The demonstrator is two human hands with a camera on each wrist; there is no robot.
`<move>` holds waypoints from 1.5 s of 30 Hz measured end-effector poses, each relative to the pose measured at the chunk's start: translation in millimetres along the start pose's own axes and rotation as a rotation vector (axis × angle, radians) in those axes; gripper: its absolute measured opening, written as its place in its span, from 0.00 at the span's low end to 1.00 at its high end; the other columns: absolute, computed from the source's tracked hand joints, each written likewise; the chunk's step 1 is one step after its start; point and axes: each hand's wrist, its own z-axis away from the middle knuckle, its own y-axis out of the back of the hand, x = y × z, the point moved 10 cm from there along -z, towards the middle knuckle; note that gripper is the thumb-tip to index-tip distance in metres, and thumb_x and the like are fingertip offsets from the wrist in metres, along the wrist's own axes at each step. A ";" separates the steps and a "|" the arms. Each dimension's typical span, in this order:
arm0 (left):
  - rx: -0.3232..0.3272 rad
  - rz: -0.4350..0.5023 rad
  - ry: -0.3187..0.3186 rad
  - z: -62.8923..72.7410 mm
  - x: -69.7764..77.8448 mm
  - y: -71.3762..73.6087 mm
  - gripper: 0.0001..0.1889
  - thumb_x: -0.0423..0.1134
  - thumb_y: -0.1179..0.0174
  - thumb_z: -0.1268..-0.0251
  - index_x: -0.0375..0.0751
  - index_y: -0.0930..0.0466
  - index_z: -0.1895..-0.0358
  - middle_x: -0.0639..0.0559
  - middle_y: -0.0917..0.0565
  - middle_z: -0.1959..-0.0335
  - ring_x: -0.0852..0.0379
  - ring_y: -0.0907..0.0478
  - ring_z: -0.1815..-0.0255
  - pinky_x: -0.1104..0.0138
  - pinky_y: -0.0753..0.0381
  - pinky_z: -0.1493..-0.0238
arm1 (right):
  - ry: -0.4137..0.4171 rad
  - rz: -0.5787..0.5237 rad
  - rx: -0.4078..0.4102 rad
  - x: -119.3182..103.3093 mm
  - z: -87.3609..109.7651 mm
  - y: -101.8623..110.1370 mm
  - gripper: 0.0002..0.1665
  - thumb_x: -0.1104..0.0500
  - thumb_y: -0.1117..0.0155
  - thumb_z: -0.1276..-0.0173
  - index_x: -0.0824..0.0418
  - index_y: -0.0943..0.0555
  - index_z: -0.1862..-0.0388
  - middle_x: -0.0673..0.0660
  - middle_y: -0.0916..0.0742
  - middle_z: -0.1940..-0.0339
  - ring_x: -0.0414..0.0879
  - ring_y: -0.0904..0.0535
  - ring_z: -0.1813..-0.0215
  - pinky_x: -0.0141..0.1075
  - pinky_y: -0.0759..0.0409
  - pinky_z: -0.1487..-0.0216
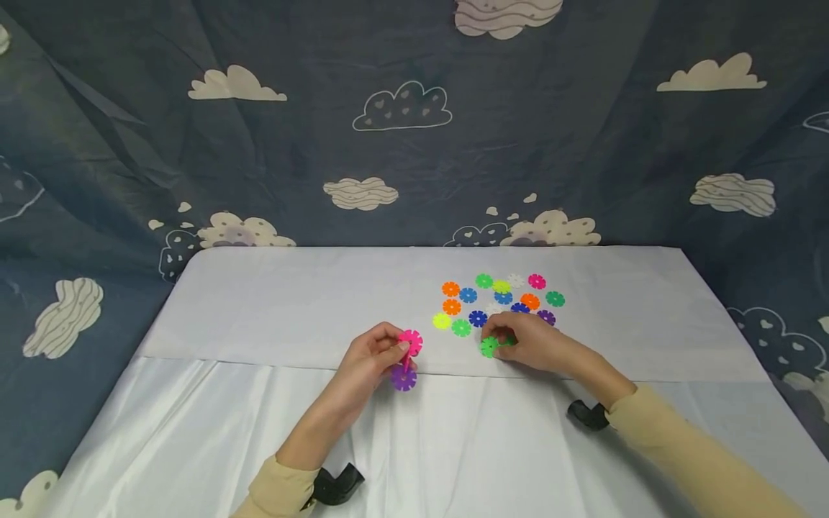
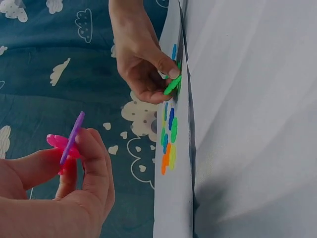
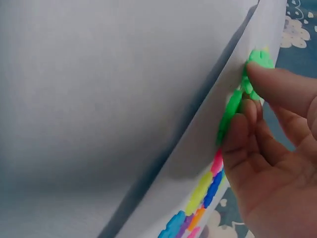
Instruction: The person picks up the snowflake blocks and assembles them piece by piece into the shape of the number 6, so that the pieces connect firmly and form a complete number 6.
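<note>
In the head view my left hand pinches a small cluster of notched plastic discs between thumb and fingers. A pink disc is at its top and a purple disc at its bottom, with a pink piece edge-on between them. My right hand reaches low over the table, its thumb and fingers pinching a green disc. From the right wrist, one green disc shows at the thumb tip and a second green disc close by the fingertips.
Several loose notched discs in orange, blue, yellow, white and other colours, such as an orange disc, lie beyond my right hand. A white cloth covers the table. Behind it hangs a dark curtain with clouds.
</note>
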 end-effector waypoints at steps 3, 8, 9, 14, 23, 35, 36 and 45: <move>0.003 0.023 0.003 -0.8 -1.2 0.3 0.06 0.34 0.47 0.27 0.34 0.27 0.55 0.43 0.17 0.65 0.51 0.19 0.64 0.65 0.24 0.59 | 0.010 0.007 0.020 -3.2 2.9 2.0 0.16 0.66 0.27 0.39 0.50 0.17 0.55 0.45 0.19 0.67 0.45 0.25 0.60 0.36 0.22 0.57; 0.009 0.009 0.008 -1.4 -2.7 0.0 0.07 0.34 0.45 0.27 0.32 0.26 0.55 0.40 0.17 0.65 0.52 0.18 0.66 0.66 0.23 0.60 | 0.025 0.030 0.062 -10.6 6.4 10.9 0.15 0.65 0.28 0.38 0.49 0.14 0.55 0.44 0.16 0.64 0.43 0.23 0.60 0.36 0.20 0.56; 0.009 0.003 0.006 -1.3 -2.8 -0.2 0.07 0.33 0.45 0.28 0.32 0.26 0.54 0.40 0.17 0.65 0.53 0.18 0.66 0.66 0.22 0.59 | 0.028 0.027 0.072 -12.2 7.0 12.6 0.15 0.66 0.28 0.38 0.50 0.14 0.55 0.44 0.16 0.64 0.43 0.23 0.60 0.36 0.19 0.56; 0.012 -0.014 0.000 -0.7 -2.8 -1.0 0.07 0.32 0.45 0.28 0.31 0.26 0.53 0.40 0.17 0.64 0.53 0.18 0.66 0.67 0.21 0.59 | 0.025 -0.016 0.142 -17.8 11.2 18.2 0.17 0.66 0.28 0.39 0.55 0.15 0.52 0.46 0.15 0.62 0.44 0.22 0.59 0.37 0.19 0.56; 0.017 -0.015 0.021 0.7 -6.7 -2.5 0.06 0.34 0.43 0.29 0.34 0.26 0.56 0.43 0.16 0.67 0.52 0.17 0.65 0.64 0.24 0.58 | 0.005 -0.230 0.310 -28.2 23.7 23.6 0.13 0.64 0.28 0.37 0.56 0.16 0.54 0.48 0.14 0.60 0.44 0.20 0.59 0.35 0.19 0.55; -0.017 0.006 0.022 2.2 -7.6 -7.3 0.08 0.35 0.44 0.28 0.32 0.25 0.58 0.37 0.16 0.66 0.51 0.17 0.66 0.62 0.21 0.56 | 0.146 -0.559 0.309 -79.1 32.3 9.0 0.13 0.64 0.33 0.32 0.59 0.19 0.50 0.54 0.15 0.61 0.61 0.16 0.60 0.43 0.16 0.55; -0.024 0.011 0.023 2.2 -7.8 -8.1 0.08 0.35 0.44 0.28 0.32 0.25 0.57 0.37 0.16 0.66 0.51 0.17 0.66 0.62 0.21 0.55 | 0.147 -0.567 0.320 -81.5 32.2 8.3 0.13 0.64 0.33 0.33 0.59 0.19 0.50 0.54 0.15 0.62 0.61 0.16 0.61 0.43 0.16 0.55; -0.054 0.028 0.022 2.0 -7.5 -13.2 0.08 0.35 0.44 0.29 0.31 0.25 0.58 0.45 0.15 0.69 0.52 0.16 0.68 0.63 0.21 0.56 | 0.162 -0.543 0.373 -92.1 30.9 3.8 0.10 0.68 0.29 0.38 0.57 0.16 0.59 0.51 0.15 0.63 0.47 0.15 0.61 0.35 0.17 0.57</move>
